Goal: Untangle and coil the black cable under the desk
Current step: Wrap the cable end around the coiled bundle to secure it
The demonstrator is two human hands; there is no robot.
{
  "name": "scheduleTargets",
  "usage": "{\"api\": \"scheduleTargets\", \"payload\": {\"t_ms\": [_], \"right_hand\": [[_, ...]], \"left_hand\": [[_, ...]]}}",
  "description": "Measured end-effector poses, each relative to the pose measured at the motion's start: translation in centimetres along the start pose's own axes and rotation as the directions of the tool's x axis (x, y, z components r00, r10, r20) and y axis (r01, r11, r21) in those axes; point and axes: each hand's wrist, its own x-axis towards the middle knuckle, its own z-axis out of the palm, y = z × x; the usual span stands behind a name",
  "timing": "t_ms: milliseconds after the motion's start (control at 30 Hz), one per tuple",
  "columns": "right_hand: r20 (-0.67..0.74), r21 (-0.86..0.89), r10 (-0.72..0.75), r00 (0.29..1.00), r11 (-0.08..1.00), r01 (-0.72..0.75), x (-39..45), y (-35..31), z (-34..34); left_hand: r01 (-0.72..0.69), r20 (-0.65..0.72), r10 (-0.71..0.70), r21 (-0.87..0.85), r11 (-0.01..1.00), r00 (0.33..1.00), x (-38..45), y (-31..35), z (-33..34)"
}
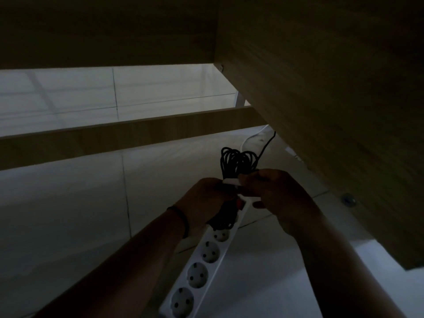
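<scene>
- Cable (237,160): black, thin, bundled in loops, long axis upright, loops topmost
- Left hand (206,198), right hand (278,193): fingers clenched on cable
- Strip (202,269): white plastic, on floor (68,214)

Open tiled floor (68,214) lies left of the hands; a wooden crossbar (128,138) ahead and desk panel (332,111) to the right hem them in.

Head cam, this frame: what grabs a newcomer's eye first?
Centre frame, the left hand and right hand pinch a bundle of looped black cable, with a small white strip between the fingers. Below them a white power strip runs toward bottom centre on the pale tiled floor. The dark wooden desk panel fills the upper right.
</scene>
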Motion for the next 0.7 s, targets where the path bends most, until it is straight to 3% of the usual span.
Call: {"api": "scheduleTargets", "payload": {"t_ms": [100,233,400,700], "right_hand": [[-0.046,-0.036,-0.005,0.999,0.999,0.004,0.00,-0.03,0.19],[-0.108,-0.066,0.000,0.994,0.998,-0.007,-0.10,0.07,0.41],[-0.097,0.058,0.052,0.994,0.997,-0.047,0.01,0.08,0.74],[-0.102,-0.004,-0.017,0.995,1.000,0.017,-0.70,-0.43,0.45]], "left_hand": [[0.013,0.033,-0.006,-0.204,0.979,0.999,-0.63,0.27,-0.24],[-0.004,0.056,0.024,-0.327,0.945,0.998,-0.75,0.19,-0.26],[-0.006,0.067,0.029,-0.322,0.947,0.997,-0.76,0.17,-0.15],[0.002,0.086,0.023,-0.279,0.960,0.996,-0.64,-0.04,-0.08]]}}
